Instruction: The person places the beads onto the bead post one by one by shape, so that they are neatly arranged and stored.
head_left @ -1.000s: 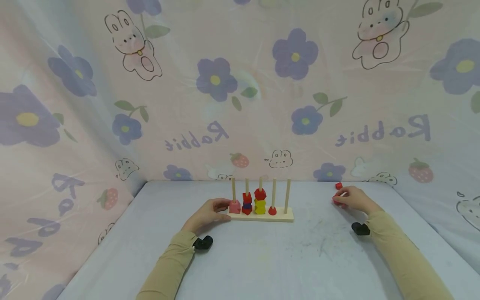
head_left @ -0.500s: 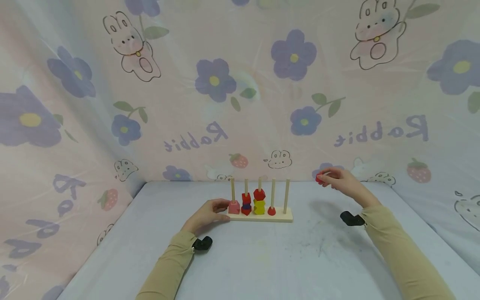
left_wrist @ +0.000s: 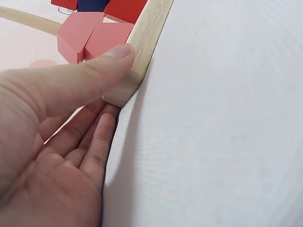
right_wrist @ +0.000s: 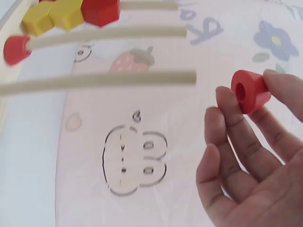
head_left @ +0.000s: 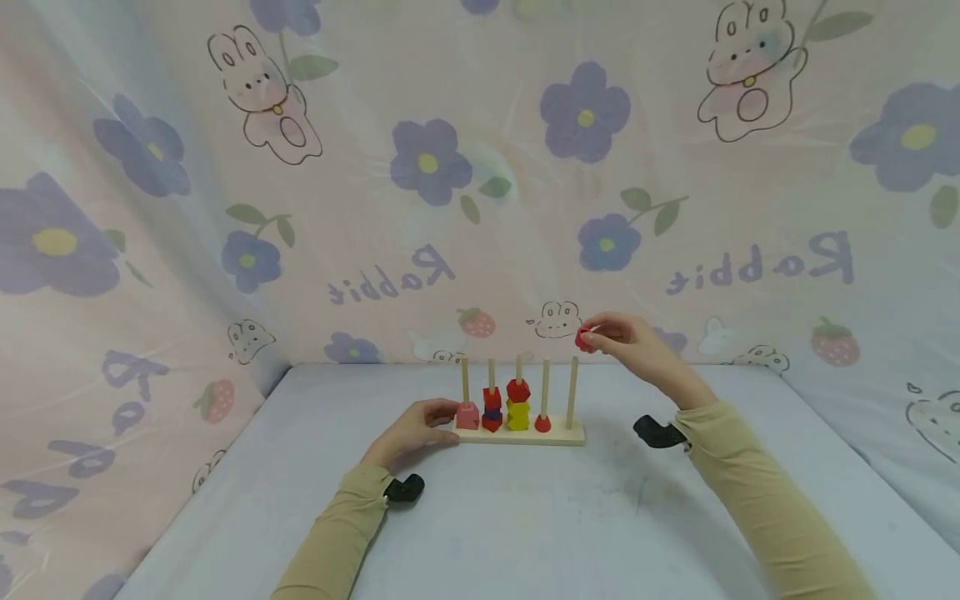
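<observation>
A wooden peg board [head_left: 517, 438] with several upright pegs stands on the table. My left hand [head_left: 411, 430] holds its left end, the thumb [left_wrist: 111, 66] on the front edge and the fingers behind the end. Above and slightly right of the rightmost peg [head_left: 572, 396], which is bare, my right hand [head_left: 636, 352] pinches a small red bead [right_wrist: 250, 91] between thumb and fingers. In the right wrist view the bead's hole faces the peg tip, with a gap between them. The other pegs carry a pink block [head_left: 467, 417], red and blue beads [head_left: 492, 410], yellow beads [head_left: 518, 414] under a red one, and a red cone-shaped bead [head_left: 543, 424].
A pale cloth covers the table [head_left: 510, 517]. Behind it hangs a curtain [head_left: 510, 250] printed with rabbits and flowers. A black wrist camera [head_left: 658, 432] juts from the right cuff, another wrist camera [head_left: 405, 488] from the left.
My right hand has lifted the red bead from the table's right side and carried it left, up to the rightmost peg. The left hand and peg board have stayed put.
</observation>
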Demonstrator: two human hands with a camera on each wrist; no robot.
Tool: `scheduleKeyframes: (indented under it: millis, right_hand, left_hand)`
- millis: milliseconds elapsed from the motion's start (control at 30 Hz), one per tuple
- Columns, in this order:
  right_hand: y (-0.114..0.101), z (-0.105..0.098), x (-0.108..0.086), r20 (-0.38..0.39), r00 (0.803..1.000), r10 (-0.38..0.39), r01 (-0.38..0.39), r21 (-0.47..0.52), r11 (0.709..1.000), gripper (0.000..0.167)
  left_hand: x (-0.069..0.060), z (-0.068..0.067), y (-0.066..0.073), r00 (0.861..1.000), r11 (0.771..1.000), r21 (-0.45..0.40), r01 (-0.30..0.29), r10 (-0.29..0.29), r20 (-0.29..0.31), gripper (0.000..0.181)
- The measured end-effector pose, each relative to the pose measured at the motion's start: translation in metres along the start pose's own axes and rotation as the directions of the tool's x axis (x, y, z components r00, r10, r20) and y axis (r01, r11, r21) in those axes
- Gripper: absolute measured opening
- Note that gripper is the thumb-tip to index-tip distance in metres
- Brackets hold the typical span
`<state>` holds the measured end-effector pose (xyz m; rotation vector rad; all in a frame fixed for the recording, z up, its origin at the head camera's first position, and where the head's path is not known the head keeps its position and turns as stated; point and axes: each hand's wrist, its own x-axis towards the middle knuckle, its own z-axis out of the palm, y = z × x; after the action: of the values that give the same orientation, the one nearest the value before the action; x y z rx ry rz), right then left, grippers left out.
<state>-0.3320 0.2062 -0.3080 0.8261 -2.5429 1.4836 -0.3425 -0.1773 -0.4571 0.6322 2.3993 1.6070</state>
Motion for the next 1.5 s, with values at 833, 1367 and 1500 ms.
scheduleKeyframes:
  millis: [833,1367,1500]
  right_hand:
    - [-0.015,0.05,0.007,0.066,0.995,-0.076,0.076,-0.003,0.997,0.025]
    - [0.027,0.066,0.012,-0.005,1.0,0.021,-0.02,0.076,0.997,0.029]
    - [0.034,0.069,0.01,0.011,0.998,0.063,-0.064,0.095,0.993,0.029]
  left_hand:
    - [0.002,0.0,0.001,1.0,1.0,-0.003,-0.019,0.019,0.002,0.057]
    - [0.001,-0.001,0.001,0.999,0.999,0.008,-0.035,0.035,0.003,0.058]
    - [0.002,-0.001,0.001,0.999,0.999,-0.003,-0.035,0.035,0.007,0.058]
